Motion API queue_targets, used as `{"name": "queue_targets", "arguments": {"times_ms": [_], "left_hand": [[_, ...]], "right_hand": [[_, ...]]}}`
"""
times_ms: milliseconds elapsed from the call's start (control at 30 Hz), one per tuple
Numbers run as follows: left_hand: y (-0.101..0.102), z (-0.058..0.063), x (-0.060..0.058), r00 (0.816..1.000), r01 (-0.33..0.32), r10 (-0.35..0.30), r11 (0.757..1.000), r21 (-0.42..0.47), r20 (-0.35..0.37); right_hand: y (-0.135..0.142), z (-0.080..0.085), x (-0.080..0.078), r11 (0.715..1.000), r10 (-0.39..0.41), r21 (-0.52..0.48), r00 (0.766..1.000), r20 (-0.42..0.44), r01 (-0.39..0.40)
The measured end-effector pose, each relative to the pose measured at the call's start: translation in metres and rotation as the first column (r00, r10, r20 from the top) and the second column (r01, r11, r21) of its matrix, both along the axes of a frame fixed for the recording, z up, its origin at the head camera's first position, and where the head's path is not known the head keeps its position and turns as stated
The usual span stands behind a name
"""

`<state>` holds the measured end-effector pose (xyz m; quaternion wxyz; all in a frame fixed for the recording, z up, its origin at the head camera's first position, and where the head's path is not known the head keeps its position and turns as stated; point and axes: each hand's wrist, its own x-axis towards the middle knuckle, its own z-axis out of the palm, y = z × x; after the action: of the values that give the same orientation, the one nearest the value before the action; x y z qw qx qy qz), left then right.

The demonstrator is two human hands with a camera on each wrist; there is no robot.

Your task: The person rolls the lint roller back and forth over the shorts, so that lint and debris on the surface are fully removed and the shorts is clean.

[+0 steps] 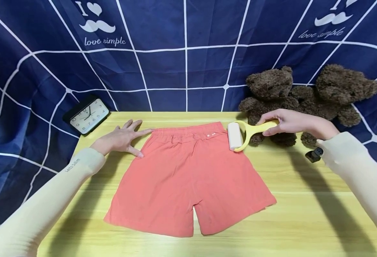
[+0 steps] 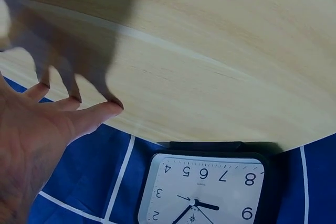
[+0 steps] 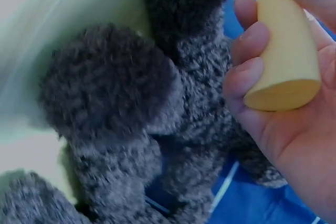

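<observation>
Coral shorts (image 1: 188,178) lie spread flat on the wooden table, waistband toward the back wall. In the head view my left hand (image 1: 124,137) touches the waistband's left corner with spread, straight fingers. My right hand (image 1: 288,123) grips the yellow handle of a lint roller (image 1: 235,136), its white roll at the waistband's right end. Small white specks (image 1: 211,135) show on the fabric beside the roll. In the right wrist view the fingers (image 3: 249,72) curl round the handle (image 3: 286,61). The left wrist view shows the left hand (image 2: 37,135) with fingertips on the tabletop.
A dark-framed clock (image 1: 89,116) stands at the table's back left. Two brown teddy bears (image 1: 270,85) sit at the back right, close behind the right hand. A navy cloth (image 1: 162,67) with white lines hangs behind the table (image 1: 304,214).
</observation>
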<state>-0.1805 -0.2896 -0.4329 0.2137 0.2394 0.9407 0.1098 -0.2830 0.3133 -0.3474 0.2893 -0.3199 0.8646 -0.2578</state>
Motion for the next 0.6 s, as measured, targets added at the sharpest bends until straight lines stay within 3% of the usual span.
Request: {"name": "queue_targets", "arguments": {"times_ms": [333, 467, 600], "left_hand": [[0.002, 0.000, 0.001, 1.000, -0.004, 0.004, 1.000, 0.009, 0.005], [0.000, -0.003, 0.000, 1.000, -0.013, 0.013, 1.000, 0.016, 0.005], [-0.002, -0.003, 0.000, 1.000, -0.021, 0.021, 1.000, 0.018, 0.000]], "right_hand": [[0.005, 0.028, 0.011, 0.974, 0.027, 0.224, 0.979, -0.200, 0.019], [0.014, 0.036, 0.022, 0.972, 0.012, 0.232, 0.968, -0.252, 0.048], [0.027, 0.043, 0.035, 0.982, -0.007, 0.177, 0.954, -0.300, 0.062]]}}
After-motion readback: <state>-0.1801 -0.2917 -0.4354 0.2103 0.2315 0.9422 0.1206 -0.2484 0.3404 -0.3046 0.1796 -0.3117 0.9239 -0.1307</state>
